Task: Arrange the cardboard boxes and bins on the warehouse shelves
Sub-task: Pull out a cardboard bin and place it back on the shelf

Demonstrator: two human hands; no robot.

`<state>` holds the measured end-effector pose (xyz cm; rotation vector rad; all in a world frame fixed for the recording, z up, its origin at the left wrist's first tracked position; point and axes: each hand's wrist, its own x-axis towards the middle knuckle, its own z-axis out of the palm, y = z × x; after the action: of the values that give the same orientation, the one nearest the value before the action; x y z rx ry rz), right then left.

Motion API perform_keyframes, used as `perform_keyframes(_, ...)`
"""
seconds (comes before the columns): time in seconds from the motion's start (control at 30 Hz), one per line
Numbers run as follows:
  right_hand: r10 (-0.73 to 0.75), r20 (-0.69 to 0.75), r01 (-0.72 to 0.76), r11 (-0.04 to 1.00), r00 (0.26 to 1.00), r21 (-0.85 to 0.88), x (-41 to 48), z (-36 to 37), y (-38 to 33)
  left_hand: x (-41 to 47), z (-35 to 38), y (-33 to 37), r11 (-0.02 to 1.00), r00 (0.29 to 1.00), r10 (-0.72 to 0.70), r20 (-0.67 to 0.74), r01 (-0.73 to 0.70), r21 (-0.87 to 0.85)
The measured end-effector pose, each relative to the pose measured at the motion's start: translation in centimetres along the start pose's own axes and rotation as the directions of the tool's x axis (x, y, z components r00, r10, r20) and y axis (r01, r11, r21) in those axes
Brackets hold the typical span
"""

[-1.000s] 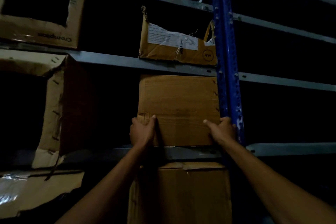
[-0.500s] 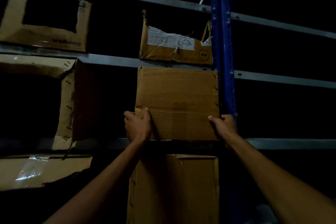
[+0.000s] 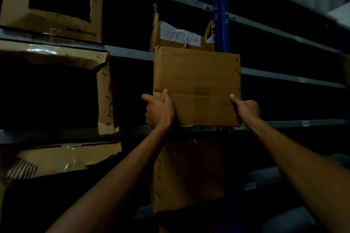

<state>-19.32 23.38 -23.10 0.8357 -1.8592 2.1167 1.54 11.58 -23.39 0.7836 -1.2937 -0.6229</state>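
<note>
I hold a plain brown cardboard box [image 3: 197,85] up in front of the dim metal racking. My left hand [image 3: 160,110] grips its lower left edge, and my right hand [image 3: 246,108] grips its lower right corner. The box's bottom edge hangs just above the grey shelf beam [image 3: 303,123]. Its top edge covers the lower part of a torn box with a white label [image 3: 178,34] on the shelf above. A taller brown box [image 3: 187,174] stands on the level below.
A blue upright post [image 3: 219,5] rises just behind the held box's right side. On the left, a cut-open box with printed lettering [image 3: 51,21] sits high, a large torn open box [image 3: 103,92] on the middle level, a taped flat box [image 3: 64,159] below.
The box has risen from the shelf beam and come out toward me, so that it overlaps the labelled box above. Both hands kept their grip.
</note>
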Motion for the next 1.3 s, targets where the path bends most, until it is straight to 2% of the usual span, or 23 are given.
perform_keyframes(0.2, 0.028, -0.106, -0.026, 0.999, 0.994, 0.018, -6.4, -2.4, -3.7, -0.3, -4.3, -0.8, 1.000, 0.996, 0.008, 0.088, -0.008, -0.002)
perform_keyframes(0.33, -0.002, -0.105, 0.002, 1.000, 0.994, 0.004, -10.5, -3.4, -6.0, -1.0, -8.3, 0.6, 1.000, 0.993, 0.003, 0.115, 0.000, -0.027)
perform_keyframes(0.5, -0.002, -0.085, 0.009, 0.996, 0.996, 0.086, -15.4, -5.3, -9.6, -2.5, -13.0, 2.4, 0.998, 0.987, 0.035, 0.156, -0.026, -0.059)
perform_keyframes(0.67, -0.042, -0.134, 0.043, 0.999, 0.990, 0.004, -20.7, -7.9, -12.1, -5.0, -17.1, 4.3, 0.987, 0.967, 0.105, 0.233, -0.073, -0.145)
perform_keyframes(0.77, -0.014, -0.104, 0.018, 0.999, 0.994, 0.035, -23.5, -9.7, -12.4, -6.1, -19.4, 5.1, 0.973, 0.956, 0.085, 0.280, -0.019, -0.232)
perform_keyframes(0.87, 0.023, -0.058, -0.019, 0.997, 0.998, 0.072, -26.1, -11.1, -12.6, -6.2, -22.0, 4.9, 0.956, 0.900, 0.035, 0.434, 0.096, -0.277)
perform_keyframes(0.97, 0.013, 0.003, -0.013, 0.999, 1.000, 0.049, -28.5, -11.3, -14.0, -5.7, -24.6, 4.5, 0.937, 0.864, -0.006, 0.503, 0.181, -0.300)
perform_keyframes(1.13, -0.047, -0.032, 0.049, 0.998, 0.998, 0.051, -33.5, -10.7, -16.6, -5.6, -29.8, 5.1, 0.916, 0.848, 0.037, 0.528, 0.182, -0.357)
perform_keyframes(1.3, -0.087, -0.109, 0.088, 0.996, 0.990, 0.006, -39.2, -11.3, -18.9, -5.8, -33.9, 4.3, 0.915, 0.778, 0.121, 0.616, 0.153, -0.373)
